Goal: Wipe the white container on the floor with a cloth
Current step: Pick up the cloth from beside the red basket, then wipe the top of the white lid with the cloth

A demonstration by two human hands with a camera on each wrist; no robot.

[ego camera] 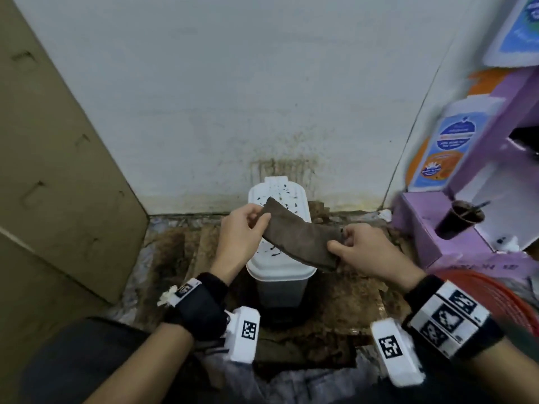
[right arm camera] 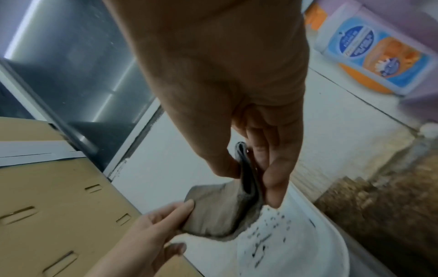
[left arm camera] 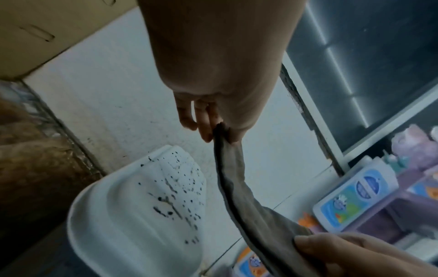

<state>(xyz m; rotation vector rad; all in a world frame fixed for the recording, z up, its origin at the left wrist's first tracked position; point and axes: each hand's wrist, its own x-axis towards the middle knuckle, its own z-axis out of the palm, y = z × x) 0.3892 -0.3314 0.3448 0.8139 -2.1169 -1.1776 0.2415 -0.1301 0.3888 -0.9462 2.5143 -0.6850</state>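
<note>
Stained floor (ego camera: 335, 290) by white wall (ego camera: 233, 97); speckled container (ego camera: 280, 269) stands there.

The white container (ego camera: 280, 275) stands on the floor (ego camera: 344, 295) close against the wall (ego camera: 233, 83), so there is almost no gap behind it. Its speckled lid faces up, open from above except where the brown cloth (ego camera: 300, 231) is stretched across it, pinched at one end by the left hand (ego camera: 239, 231) and at the other by the right hand (ego camera: 364, 249). To the left, a leaning cardboard sheet (ego camera: 58, 170) closes off that side, with a strip of stained floor between it and the container. To the right, a purple shelf (ego camera: 431, 228) with a dark cup (ego camera: 460, 218) and bottles (ego camera: 443, 147) narrows the passage. The near side is free.
</note>
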